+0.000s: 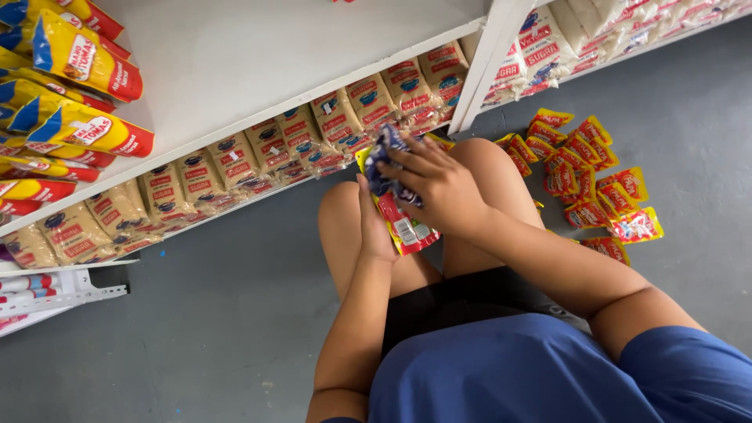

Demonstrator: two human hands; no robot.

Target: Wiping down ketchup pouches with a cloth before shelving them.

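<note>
I am crouched on the floor in front of a white shelf (235, 63). My left hand (374, 227) holds a stack of red and yellow sachets (409, 231) from below, over my knees. My right hand (439, 184) lies on top of the stack, its fingers curled around a dark blue pouch (388, 157). Both hands are pressed against the same bundle.
A heap of red and yellow sachets (587, 176) lies on the grey floor (196, 313) to my right. Bags of brown sugar (235, 160) line the lower shelf. Yellow pouches (70, 94) stand at the upper shelf's left end. A white upright (489, 63) divides the shelves.
</note>
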